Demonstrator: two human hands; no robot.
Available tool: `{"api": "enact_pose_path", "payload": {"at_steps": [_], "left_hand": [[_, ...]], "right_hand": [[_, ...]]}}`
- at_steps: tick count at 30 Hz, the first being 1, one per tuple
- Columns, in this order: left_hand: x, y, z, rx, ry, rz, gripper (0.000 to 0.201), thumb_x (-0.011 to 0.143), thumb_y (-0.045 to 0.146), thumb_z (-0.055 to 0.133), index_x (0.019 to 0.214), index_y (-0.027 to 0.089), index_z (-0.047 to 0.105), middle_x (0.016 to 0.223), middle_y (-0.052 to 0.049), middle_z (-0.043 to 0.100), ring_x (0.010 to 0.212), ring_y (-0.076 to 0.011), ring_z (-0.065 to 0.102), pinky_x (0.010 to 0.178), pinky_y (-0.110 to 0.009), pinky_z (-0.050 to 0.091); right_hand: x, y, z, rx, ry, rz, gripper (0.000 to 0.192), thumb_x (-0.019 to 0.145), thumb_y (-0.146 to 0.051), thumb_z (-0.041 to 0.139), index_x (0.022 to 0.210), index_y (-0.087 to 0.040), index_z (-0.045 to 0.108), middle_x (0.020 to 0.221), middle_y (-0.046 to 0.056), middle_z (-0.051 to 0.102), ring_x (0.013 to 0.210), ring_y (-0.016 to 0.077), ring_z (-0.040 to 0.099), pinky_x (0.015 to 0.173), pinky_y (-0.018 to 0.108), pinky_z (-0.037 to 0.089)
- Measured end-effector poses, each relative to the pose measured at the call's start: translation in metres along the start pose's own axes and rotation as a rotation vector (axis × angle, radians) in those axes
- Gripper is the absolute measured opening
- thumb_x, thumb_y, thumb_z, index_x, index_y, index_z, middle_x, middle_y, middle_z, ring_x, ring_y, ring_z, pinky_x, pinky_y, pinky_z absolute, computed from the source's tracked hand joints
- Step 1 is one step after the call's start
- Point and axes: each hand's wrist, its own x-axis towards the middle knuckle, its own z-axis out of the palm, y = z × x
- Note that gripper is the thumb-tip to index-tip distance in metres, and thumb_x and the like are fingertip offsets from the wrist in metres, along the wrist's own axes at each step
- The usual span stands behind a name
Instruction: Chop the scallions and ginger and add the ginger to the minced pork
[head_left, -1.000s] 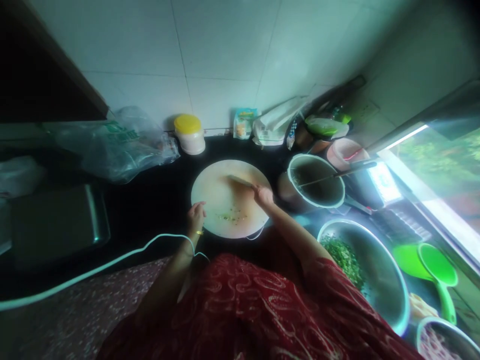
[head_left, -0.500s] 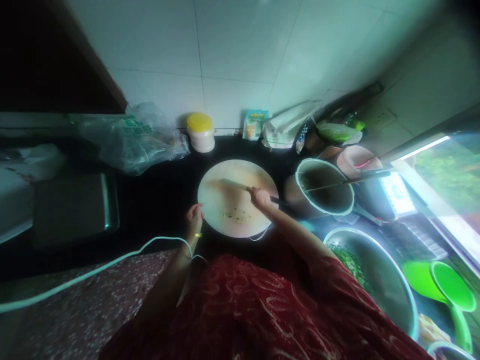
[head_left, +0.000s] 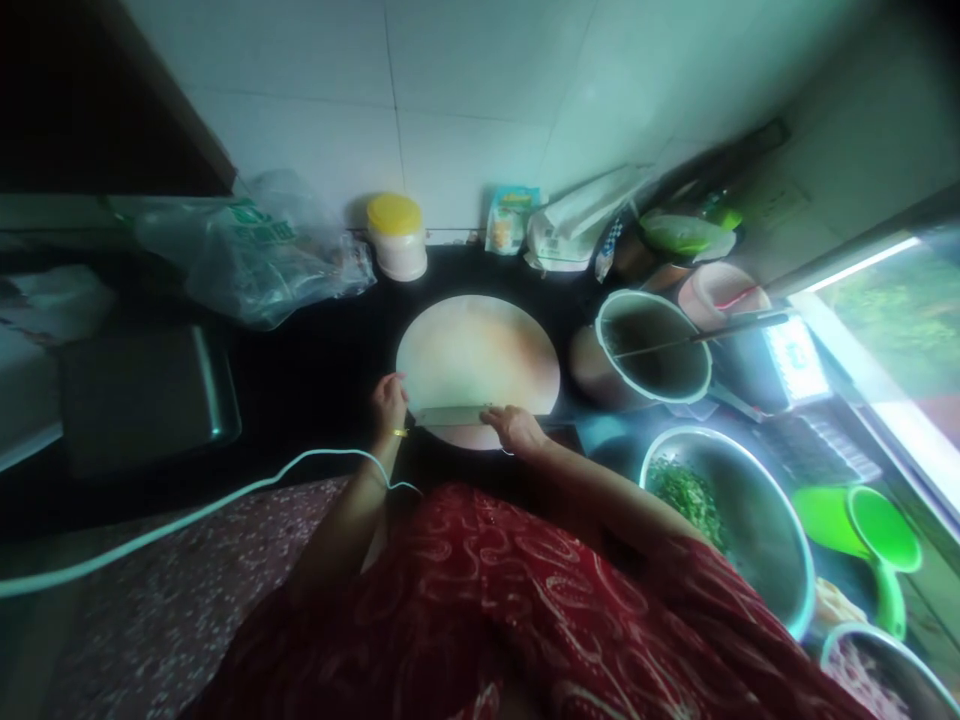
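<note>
A round, pale cutting board [head_left: 476,345] lies on the dark counter in front of me. My right hand [head_left: 516,430] is closed around a knife [head_left: 450,416] with a broad blade, held low across the near part of the board. The blade points left, and its handle runs to the right behind my fingers. At the board's left edge, my left hand [head_left: 390,402] has its fingers curled against the rim. Whatever lies directly behind the blade is hidden.
On the right stand a deep pot [head_left: 652,350], a large metal basin [head_left: 750,540] with chopped greens [head_left: 686,500], and a green dipper [head_left: 885,530]. A yellow-lidded jar [head_left: 396,238] and a plastic bag [head_left: 262,260] sit along the wall. A white cable [head_left: 187,515] crosses to my left arm.
My right hand has brought the knife from mid-board down to the near edge. The small dark bits seen there before no longer show. My left hand stays at the rim.
</note>
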Motion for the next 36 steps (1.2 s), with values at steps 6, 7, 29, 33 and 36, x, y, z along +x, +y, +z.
{"api": "enact_pose_path", "payload": {"at_steps": [6, 7, 29, 33, 36], "left_hand": [[0.01, -0.006, 0.025, 0.045, -0.047, 0.093, 0.024, 0.08, 0.027, 0.043, 0.085, 0.015, 0.063, 0.061, 0.002, 0.051, 0.052, -0.0089, 0.045, 0.049, -0.019, 0.037], [0.013, -0.009, 0.028, 0.044, -0.04, 0.09, 0.024, 0.08, 0.026, 0.043, 0.086, 0.015, 0.063, 0.065, 0.001, 0.053, 0.054, -0.0093, 0.047, 0.051, -0.019, 0.038], [-0.005, -0.044, 0.036, 0.267, -0.199, 0.476, 0.046, 0.094, 0.044, 0.033, 0.12, 0.015, 0.058, 0.128, -0.016, 0.057, 0.123, -0.0239, 0.05, 0.107, -0.043, 0.036], [0.011, -0.042, 0.026, 0.217, -0.178, 0.402, 0.049, 0.094, 0.047, 0.033, 0.121, 0.014, 0.058, 0.133, -0.017, 0.052, 0.129, -0.0252, 0.044, 0.111, -0.044, 0.032], [0.016, -0.022, 0.019, 0.225, -0.19, 0.449, 0.048, 0.094, 0.045, 0.034, 0.123, 0.014, 0.057, 0.135, -0.018, 0.051, 0.131, -0.0264, 0.042, 0.111, -0.046, 0.032]], "right_hand": [[-0.028, 0.04, 0.008, 0.693, 0.235, 0.6, 0.022, 0.087, -0.027, 0.044, 0.086, -0.014, 0.062, 0.058, 0.001, 0.061, 0.052, 0.0119, 0.055, 0.051, 0.02, 0.04], [-0.034, 0.048, 0.012, 0.818, 0.256, 0.698, 0.021, 0.085, -0.029, 0.045, 0.083, -0.014, 0.06, 0.048, -0.002, 0.056, 0.044, 0.0108, 0.051, 0.045, 0.02, 0.037], [0.084, -0.078, 0.048, 1.121, 0.192, 0.77, 0.013, 0.087, -0.023, 0.046, 0.076, -0.018, 0.052, 0.045, -0.004, 0.052, 0.046, 0.0126, 0.055, 0.048, 0.021, 0.042], [0.118, -0.099, 0.043, 1.118, 0.247, 0.701, 0.015, 0.08, -0.018, 0.052, 0.066, -0.018, 0.05, 0.058, -0.001, 0.058, 0.059, 0.0109, 0.056, 0.054, 0.019, 0.042], [0.12, -0.107, 0.031, 1.241, 0.332, 0.634, 0.012, 0.08, -0.021, 0.049, 0.069, -0.017, 0.051, 0.057, -0.003, 0.056, 0.057, 0.0097, 0.053, 0.054, 0.019, 0.042]]}}
